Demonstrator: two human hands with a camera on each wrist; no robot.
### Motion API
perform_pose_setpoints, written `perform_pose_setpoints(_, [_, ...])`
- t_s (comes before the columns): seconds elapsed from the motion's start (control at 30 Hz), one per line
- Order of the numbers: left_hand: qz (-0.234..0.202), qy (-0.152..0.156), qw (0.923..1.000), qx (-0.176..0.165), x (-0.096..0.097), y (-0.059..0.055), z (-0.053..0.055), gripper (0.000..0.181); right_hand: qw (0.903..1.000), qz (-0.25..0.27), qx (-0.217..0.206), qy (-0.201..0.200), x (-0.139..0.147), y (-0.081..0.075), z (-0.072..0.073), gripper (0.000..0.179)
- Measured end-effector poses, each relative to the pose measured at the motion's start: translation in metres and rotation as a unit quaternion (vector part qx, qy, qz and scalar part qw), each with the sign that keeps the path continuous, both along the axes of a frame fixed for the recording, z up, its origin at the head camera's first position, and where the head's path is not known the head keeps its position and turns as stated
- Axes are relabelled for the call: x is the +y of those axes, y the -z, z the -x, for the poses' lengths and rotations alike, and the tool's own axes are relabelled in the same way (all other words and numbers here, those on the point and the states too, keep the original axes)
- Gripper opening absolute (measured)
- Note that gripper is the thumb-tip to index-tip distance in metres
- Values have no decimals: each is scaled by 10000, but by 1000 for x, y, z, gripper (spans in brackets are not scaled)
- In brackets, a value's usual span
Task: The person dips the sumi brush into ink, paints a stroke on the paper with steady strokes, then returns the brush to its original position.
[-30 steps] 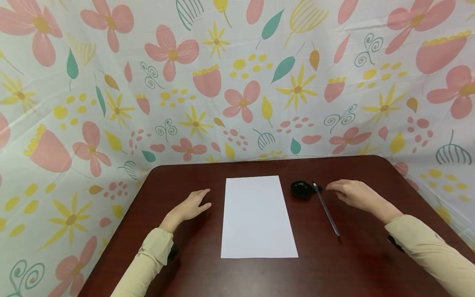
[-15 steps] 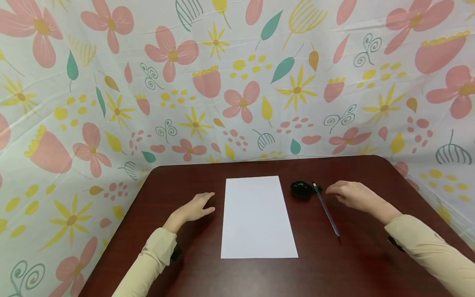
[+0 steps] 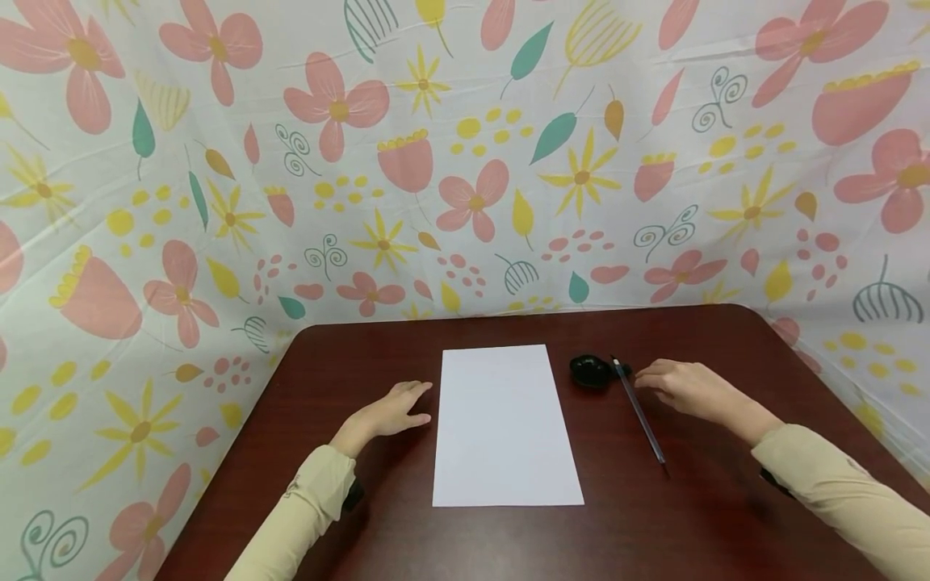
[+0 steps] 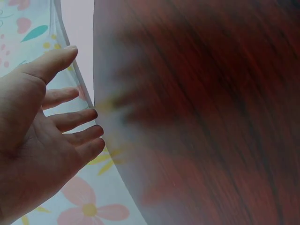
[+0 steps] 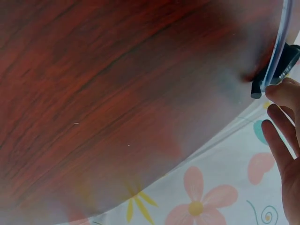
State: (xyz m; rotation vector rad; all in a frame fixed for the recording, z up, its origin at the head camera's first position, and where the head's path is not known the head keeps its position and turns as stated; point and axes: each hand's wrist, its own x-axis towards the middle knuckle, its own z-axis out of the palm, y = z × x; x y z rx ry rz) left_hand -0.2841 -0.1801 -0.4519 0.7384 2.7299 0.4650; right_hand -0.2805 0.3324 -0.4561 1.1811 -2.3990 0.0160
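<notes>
My left hand (image 3: 392, 410) hovers over the dark table just left of a white sheet of paper (image 3: 504, 428); its fingers are extended and hold nothing, and the left wrist view shows the same hand (image 4: 51, 112) palm on. My right hand (image 3: 683, 387) is right of a slim brush-like pen (image 3: 639, 411) with a dark pointed tip toward the near edge. The pen's far end leans across the stubby handle of a small black dish (image 3: 590, 371). In the right wrist view the thumb (image 5: 283, 93) appears close to the pen (image 5: 277, 51); whether they touch I cannot tell.
The dark reddish-brown table (image 3: 508, 545) has rounded far corners. A white cloth (image 3: 465, 266) printed with flowers and leaves hangs behind it and along both sides.
My left hand has moved right and slightly nearer, toward the paper's left edge. My right hand has shifted slightly down and left, toward the pen. Paper, pen and dish stay put.
</notes>
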Motion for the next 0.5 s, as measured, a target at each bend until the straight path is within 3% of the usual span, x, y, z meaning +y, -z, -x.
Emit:
perform_pose_setpoints(0.43, [244,185,9995,-109,8,5,-1,67,9993,-232,162,-245,-4,5,-1,37])
perform_pose_setpoints(0.5, [257,237,9993,-127,10,6,-2,68,9990,-278,150,-317,-4,5,-1,28])
